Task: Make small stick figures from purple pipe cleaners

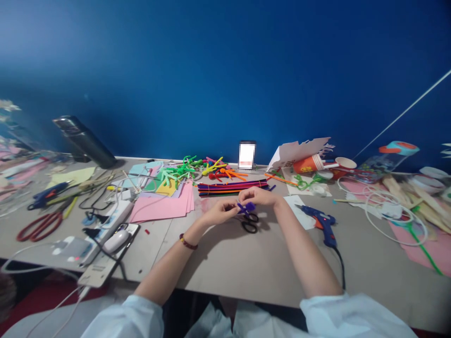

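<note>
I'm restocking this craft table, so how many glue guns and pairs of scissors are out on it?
Glue guns: 2 (right blue glue gun, left blue glue gun)
Scissors: 2 (black-handled scissors, red-handled scissors)
Total: 4
</note>
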Demonstrator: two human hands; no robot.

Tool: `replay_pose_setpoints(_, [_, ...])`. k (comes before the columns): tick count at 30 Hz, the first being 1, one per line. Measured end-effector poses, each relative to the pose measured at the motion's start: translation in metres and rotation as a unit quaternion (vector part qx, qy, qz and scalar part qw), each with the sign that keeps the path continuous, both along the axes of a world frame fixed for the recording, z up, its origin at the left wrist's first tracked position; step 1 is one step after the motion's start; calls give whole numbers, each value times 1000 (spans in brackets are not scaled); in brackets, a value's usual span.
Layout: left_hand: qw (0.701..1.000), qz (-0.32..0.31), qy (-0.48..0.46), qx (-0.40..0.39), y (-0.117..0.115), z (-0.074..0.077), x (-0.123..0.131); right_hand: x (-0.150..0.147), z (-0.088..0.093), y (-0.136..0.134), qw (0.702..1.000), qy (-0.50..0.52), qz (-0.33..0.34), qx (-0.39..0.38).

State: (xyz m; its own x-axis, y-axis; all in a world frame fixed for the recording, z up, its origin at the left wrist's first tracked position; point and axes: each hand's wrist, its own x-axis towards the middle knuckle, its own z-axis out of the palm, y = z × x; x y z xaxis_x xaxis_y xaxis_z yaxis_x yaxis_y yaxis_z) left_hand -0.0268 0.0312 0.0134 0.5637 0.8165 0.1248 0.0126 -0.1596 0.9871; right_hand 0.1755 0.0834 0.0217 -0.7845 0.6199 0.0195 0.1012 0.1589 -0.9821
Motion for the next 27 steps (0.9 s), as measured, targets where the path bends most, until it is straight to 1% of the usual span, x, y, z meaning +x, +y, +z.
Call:
replay_pose_setpoints(2, [997, -37, 47, 58, 0, -2, 1, 4, 4, 1, 998, -51, 32, 17])
replay_pose_setpoints(4, [985, -53, 97, 129, 0, -5, 1, 6, 7, 1, 993, -106, 49, 24])
replay_pose_setpoints(6, [968, -48, 151, 194, -1, -8, 2, 4, 11, -2, 984, -172, 36, 43])
replay_pose_setpoints(9, [939, -15, 232, 252, -3, -9, 4, -4, 19, -9, 957, -267, -24, 115])
replay_pose_setpoints(13, [899, 55, 319, 294, -6, -9, 5, -18, 33, -23, 905, -360, -97, 205])
replay_pose_setpoints(16, [871, 86, 352, 332, -8, -11, 8, -27, 45, -34, 868, -417, -134, 235])
replay_pose_setpoints(18, [853, 103, 371, 352, -9, -13, 10, -31, 52, -40, 849, -444, -150, 243])
replay_pose_setpoints(21, [830, 132, 398, 366, -8, -18, 12, -36, 58, -47, 830, -455, -173, 271])
replay_pose_setpoints(24, [823, 151, 405, 369, -5, -22, 9, -41, 58, -53, 810, -455, -180, 325])
replay_pose_setpoints(27, [828, 175, 388, 366, -2, -24, 6, -47, 53, -56, 784, -461, -178, 376])
